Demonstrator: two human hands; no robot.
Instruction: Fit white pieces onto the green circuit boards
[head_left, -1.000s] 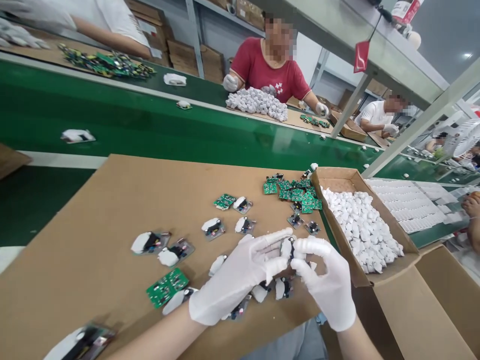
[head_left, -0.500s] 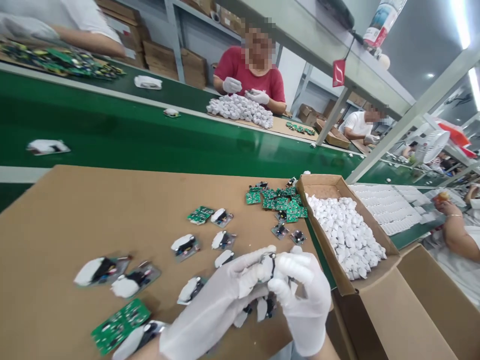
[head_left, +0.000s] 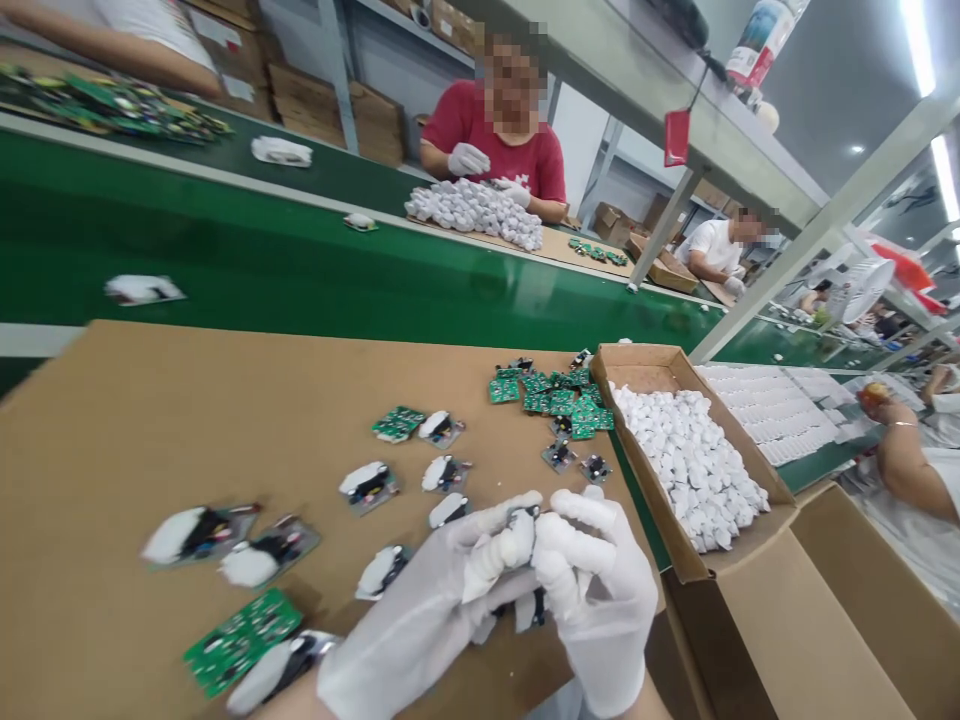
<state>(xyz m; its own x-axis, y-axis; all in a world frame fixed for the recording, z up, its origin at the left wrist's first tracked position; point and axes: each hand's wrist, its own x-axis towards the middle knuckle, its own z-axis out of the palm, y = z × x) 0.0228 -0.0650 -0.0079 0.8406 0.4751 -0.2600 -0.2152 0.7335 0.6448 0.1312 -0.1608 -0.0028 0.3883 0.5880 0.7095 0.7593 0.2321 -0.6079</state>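
Note:
Gloved in white, my left hand (head_left: 435,600) pinches a small circuit board (head_left: 531,513) with dark parts, mostly hidden by fingers. My right hand (head_left: 607,600) is closed against the same board from the right, its fingertips touching it. Beneath and beside the hands lie more boards with white pads, among them one board with a pad (head_left: 448,510) just beyond my left hand. Farther left are another padded board (head_left: 369,486) and a green board (head_left: 244,640) lying solder side up.
A cardboard tray (head_left: 600,375) heaped with white wrapped pieces stands at the right, near an open carton (head_left: 832,600). A pile of green boards (head_left: 562,400) lies beside it. Behind runs a green conveyor (head_left: 300,275) carrying padded boards; co-workers sit across it.
My right fingers have shifted on the board, the index finger lifting and straightening somewhat. On the conveyor, padded boards have moved to the right. The view has tilted slightly.

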